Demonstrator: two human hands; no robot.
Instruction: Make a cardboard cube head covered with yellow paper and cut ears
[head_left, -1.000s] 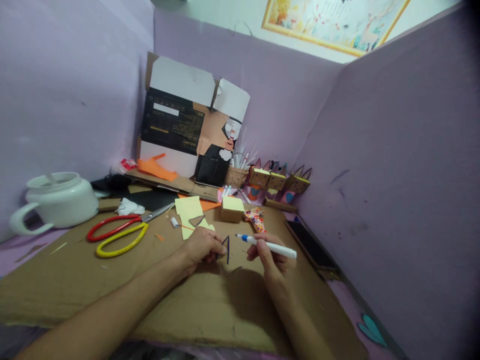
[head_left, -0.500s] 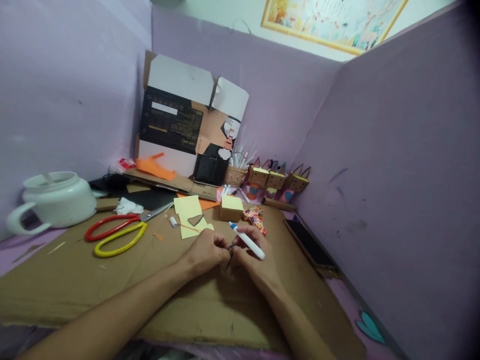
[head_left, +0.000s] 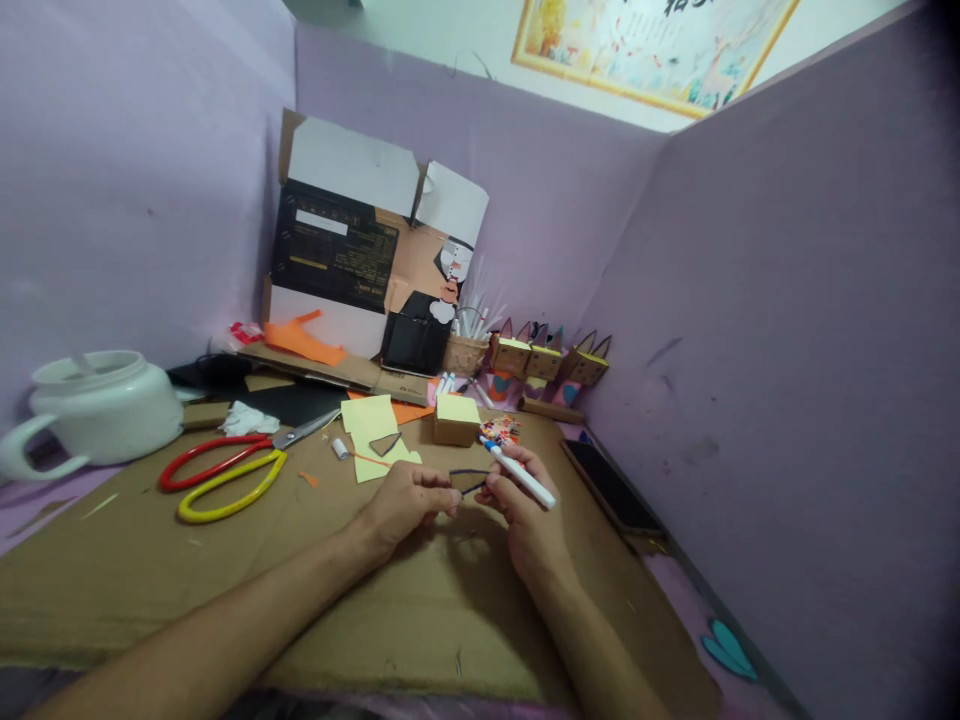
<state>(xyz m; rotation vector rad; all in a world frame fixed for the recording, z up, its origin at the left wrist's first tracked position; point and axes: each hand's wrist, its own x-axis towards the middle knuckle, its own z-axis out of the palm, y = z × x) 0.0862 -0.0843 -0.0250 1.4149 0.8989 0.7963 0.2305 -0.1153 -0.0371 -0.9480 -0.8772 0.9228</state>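
My left hand (head_left: 405, 503) is closed, thumb and fingers pinching one end of a small brown cardboard piece (head_left: 470, 481) with dark-coloured edges. At the other end of that piece are the fingertips of my right hand (head_left: 534, 515). My right hand also grips a white marker (head_left: 529, 477), its blue tip pointing up and left. A similar dark-edged cardboard triangle (head_left: 385, 444) lies on yellow sticky paper (head_left: 367, 411) beyond my left hand. Just past the hands stands a small box with a yellow top (head_left: 457, 425), beside a patterned cloth bow (head_left: 504, 431), partly covered by the marker.
Scissors with red and yellow handles (head_left: 225, 480) lie left, near a white mug (head_left: 105, 410) and a white marker cap (head_left: 340, 449). A phone (head_left: 611, 487) lies right. Several cat-eared box figures (head_left: 546, 358) and a pot of pens (head_left: 465, 353) stand behind.
My hands have moved apart, so the cardboard piece shows flat between them. The marker has shifted right with my right hand. The view has tilted slightly.
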